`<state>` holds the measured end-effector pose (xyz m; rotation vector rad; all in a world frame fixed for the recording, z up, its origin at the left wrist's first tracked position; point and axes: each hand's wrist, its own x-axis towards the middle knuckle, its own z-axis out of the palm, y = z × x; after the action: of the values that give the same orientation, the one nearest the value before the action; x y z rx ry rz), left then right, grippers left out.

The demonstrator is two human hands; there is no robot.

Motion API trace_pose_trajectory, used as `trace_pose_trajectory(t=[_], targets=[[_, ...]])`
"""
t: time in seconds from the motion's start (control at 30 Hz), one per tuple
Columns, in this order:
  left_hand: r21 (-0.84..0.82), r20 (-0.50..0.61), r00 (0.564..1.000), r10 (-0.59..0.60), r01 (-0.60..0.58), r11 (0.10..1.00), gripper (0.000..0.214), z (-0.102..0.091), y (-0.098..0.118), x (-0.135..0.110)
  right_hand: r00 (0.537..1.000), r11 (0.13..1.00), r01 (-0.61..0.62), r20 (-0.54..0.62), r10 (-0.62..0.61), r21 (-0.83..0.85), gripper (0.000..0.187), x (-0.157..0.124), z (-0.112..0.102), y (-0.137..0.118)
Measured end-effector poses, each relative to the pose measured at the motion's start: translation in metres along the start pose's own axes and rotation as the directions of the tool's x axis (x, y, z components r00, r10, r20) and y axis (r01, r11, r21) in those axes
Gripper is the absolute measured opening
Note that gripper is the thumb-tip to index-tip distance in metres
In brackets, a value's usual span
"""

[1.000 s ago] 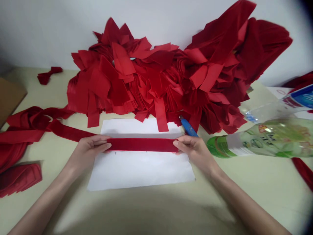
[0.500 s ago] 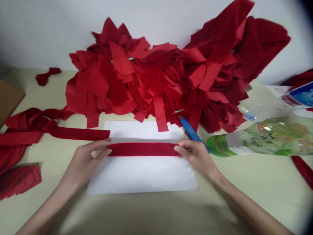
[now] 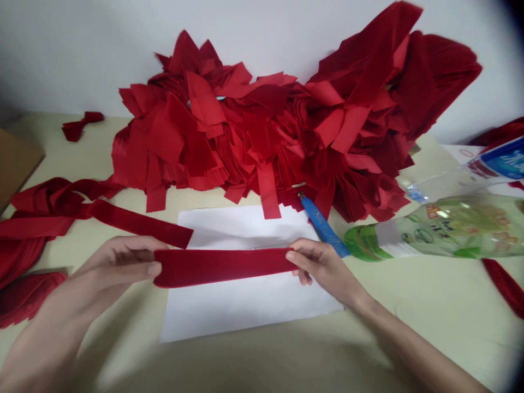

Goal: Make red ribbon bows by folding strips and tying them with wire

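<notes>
The left hand [image 3: 118, 262] and the right hand [image 3: 323, 267] hold a red velvet strip [image 3: 221, 267], one at each end. Each hand is half closed, and the thumb and fingers pinch the cloth. Some fingers are hidden behind the strip, so the whole grip is hard to see. The strip runs long ways from left to right between the hands, a bit lower at its left end, over a white sheet of paper [image 3: 245, 311]. Before, the left hand was over the paper. Now it has moved out to the left, and the strip's left end pokes past the paper's edge. Just past the left hand lies the end of a long red band [image 3: 139, 222]. Near the right hand are a blue utility knife [image 3: 323, 229] and a green plastic bottle [image 3: 434, 232]
</notes>
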<state>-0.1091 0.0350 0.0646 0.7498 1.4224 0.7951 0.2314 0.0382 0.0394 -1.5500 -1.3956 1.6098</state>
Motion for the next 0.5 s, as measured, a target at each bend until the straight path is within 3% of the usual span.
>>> trace_pose_trajectory(t=[0.1,0.2,0.3,0.37,0.43,0.5], targets=[[-0.094,-0.019,0.999,0.042,-0.044,0.995,0.023,-0.005,0.013,-0.009,0.976,0.993,-0.075,0.213,0.054,0.092,0.034,0.005,-0.002,-0.006],[-0.108,0.053,0.995,0.08,-0.074,0.991,0.022,0.009,0.022,-0.014,0.991,0.996,0.017,0.129,-0.028,0.089,0.033,0.007,-0.004,-0.015],[-0.027,0.138,0.985,0.1,-0.097,0.995,0.018,0.044,0.022,-0.017,0.985,0.984,0.168,0.025,-0.17,0.057,0.025,-0.005,0.005,-0.028],[0.049,0.298,0.95,0.097,-0.116,0.992,0.008,0.073,0.018,-0.02,0.962,0.966,0.252,0.09,-0.256,0.061,0.024,-0.021,0.017,-0.037],[0.079,0.37,0.925,0.082,-0.119,0.99,0.007,0.097,0.012,-0.023,0.941,0.953,0.302,0.165,-0.295,-0.018,0.044,-0.036,0.032,-0.042],[0.091,0.403,0.913,0.062,-0.108,0.99,0.008,0.111,0.009,-0.025,0.946,0.951,0.295,0.173,-0.276,-0.098,0.037,-0.045,0.042,-0.044]])
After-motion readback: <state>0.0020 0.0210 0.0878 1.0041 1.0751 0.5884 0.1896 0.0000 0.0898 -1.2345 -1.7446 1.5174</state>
